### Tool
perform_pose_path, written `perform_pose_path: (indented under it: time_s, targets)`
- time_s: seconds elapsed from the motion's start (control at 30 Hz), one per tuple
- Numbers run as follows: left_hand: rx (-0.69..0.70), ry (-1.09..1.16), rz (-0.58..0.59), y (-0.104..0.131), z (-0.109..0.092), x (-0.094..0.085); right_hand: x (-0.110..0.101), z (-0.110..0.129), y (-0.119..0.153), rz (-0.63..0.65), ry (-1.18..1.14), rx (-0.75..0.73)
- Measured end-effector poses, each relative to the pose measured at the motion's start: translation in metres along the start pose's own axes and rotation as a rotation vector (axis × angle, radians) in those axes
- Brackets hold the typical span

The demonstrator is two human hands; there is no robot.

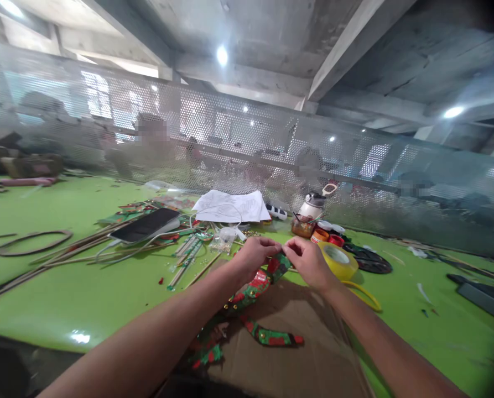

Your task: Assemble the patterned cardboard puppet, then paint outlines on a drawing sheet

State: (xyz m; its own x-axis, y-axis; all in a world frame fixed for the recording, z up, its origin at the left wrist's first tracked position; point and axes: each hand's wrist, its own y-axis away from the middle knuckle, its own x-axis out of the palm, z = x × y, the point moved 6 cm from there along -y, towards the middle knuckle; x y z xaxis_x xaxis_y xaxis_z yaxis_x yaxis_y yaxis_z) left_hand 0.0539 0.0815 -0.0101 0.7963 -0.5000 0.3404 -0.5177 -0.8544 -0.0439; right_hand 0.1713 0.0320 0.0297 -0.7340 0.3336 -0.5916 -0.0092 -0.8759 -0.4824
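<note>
Both the left hand [255,254] and the right hand [308,262] pinch the upper end of a red-and-green segmented strip [258,283], seemingly to steady it, above brown cardboard [300,312] that probably shields the green surface [93,296].

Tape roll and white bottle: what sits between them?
An orange pot, a red pot and white lids lie between the tape roll and white bottle, in the head view.

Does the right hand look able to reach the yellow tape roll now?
Probably yes: the tape roll lies close beside the right hand, nothing visibly between, though that hand is busy with the red-green piece.
</note>
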Motion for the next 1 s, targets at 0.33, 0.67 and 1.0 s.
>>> perform_pose_path:
  time_s: [0.33, 0.67, 1.0]
  targets:
    - [0.084, 0.046, -0.108, 0.002, -0.001, -0.003, 0.006, 0.006, -0.001, -0.119, 0.034, -0.038]
    - [0.086, 0.182, -0.168, 0.007, 0.004, 0.002, 0.009, 0.012, -0.002, -0.187, 0.083, -0.055]
    - [-0.061, 0.068, 0.028, 0.001, -0.002, -0.003, 0.004, 0.007, -0.006, -0.028, 0.106, -0.115]
